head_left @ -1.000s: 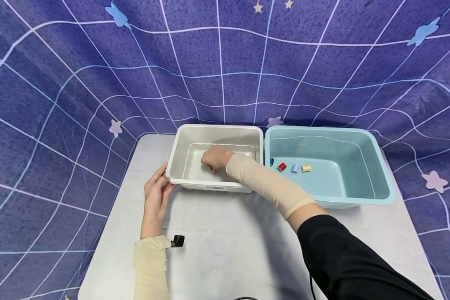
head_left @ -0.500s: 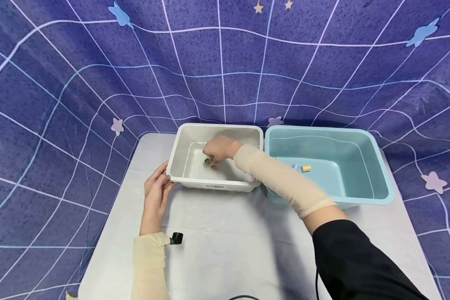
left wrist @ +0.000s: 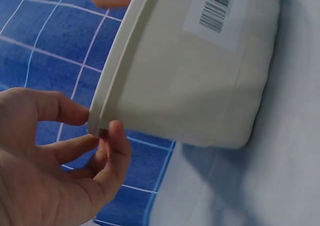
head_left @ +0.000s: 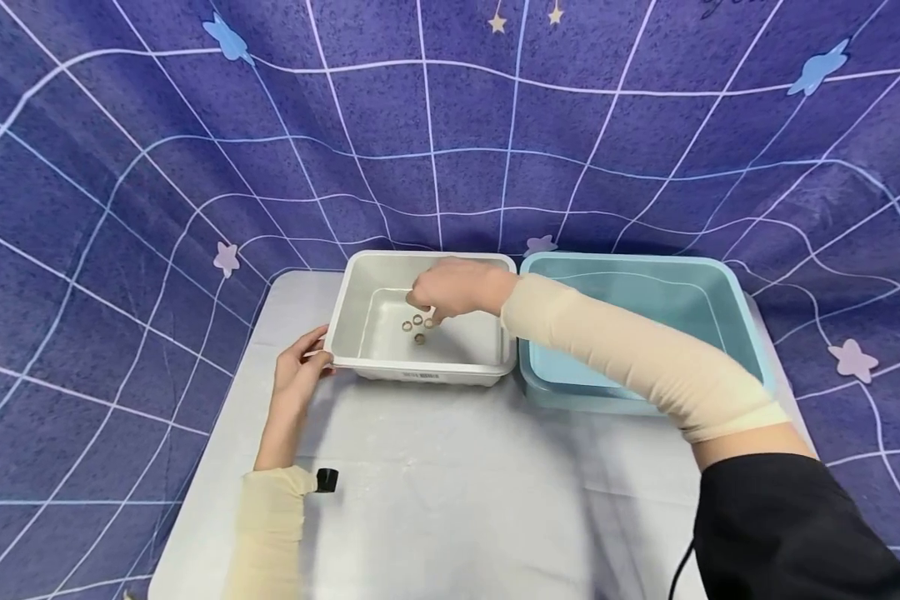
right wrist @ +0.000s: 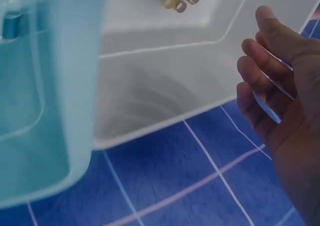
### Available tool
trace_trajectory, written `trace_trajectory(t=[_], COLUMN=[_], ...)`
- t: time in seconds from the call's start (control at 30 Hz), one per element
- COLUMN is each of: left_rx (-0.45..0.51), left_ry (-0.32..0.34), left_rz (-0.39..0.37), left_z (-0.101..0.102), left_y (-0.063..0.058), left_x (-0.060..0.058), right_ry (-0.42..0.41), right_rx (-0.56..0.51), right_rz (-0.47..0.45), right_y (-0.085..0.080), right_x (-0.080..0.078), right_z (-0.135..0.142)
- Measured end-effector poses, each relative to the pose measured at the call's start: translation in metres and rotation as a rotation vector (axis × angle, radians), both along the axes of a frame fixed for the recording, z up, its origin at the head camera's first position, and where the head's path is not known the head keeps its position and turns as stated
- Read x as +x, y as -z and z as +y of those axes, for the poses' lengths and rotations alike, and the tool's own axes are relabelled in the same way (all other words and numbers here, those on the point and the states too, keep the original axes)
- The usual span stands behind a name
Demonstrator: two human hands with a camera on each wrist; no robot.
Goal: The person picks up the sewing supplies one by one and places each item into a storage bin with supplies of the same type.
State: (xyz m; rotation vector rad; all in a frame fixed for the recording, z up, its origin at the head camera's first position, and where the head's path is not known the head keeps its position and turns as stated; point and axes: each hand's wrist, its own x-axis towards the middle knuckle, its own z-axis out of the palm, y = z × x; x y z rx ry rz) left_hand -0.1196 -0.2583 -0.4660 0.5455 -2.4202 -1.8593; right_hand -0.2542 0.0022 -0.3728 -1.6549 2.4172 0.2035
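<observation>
My left hand pinches the rim at the near left corner of a white plastic bin; the left wrist view shows thumb and fingers on that rim. Several small brownish-gold rings lie on the bin's floor. Over them is my right hand, inside the bin's outline. In the right wrist view its fingers are loosely bent with nothing between them, apart from the rings.
To the right, beside the white bin, stands a light blue bin. My right forearm crosses it and hides most of its floor. A dark teal spool shows in it in the right wrist view. A purple patterned cloth hangs behind the white-covered table.
My right hand has loosened and shifted right, uncovering several rings on the white bin's floor. The right forearm has swung over the light blue bin, hiding the thread spools. My left hand stays at the rim.
</observation>
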Motion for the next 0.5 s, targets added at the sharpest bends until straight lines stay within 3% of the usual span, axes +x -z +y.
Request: trace_trajectory(t=[0.27, 0.5], left_rx=[-0.577, -0.885], left_ry=[0.249, 0.423], left_rz=[0.009, 0.077], left_z=[-0.015, -0.021], left_y=[-0.017, -0.032], left_x=[-0.002, 0.006], right_ry=[-0.011, -0.047], right_rx=[-0.020, -0.092], right_rz=[-0.002, 0.084], right_y=[-0.036, -0.047], right_x=[0.033, 0.066], right_z=[0.042, 0.095])
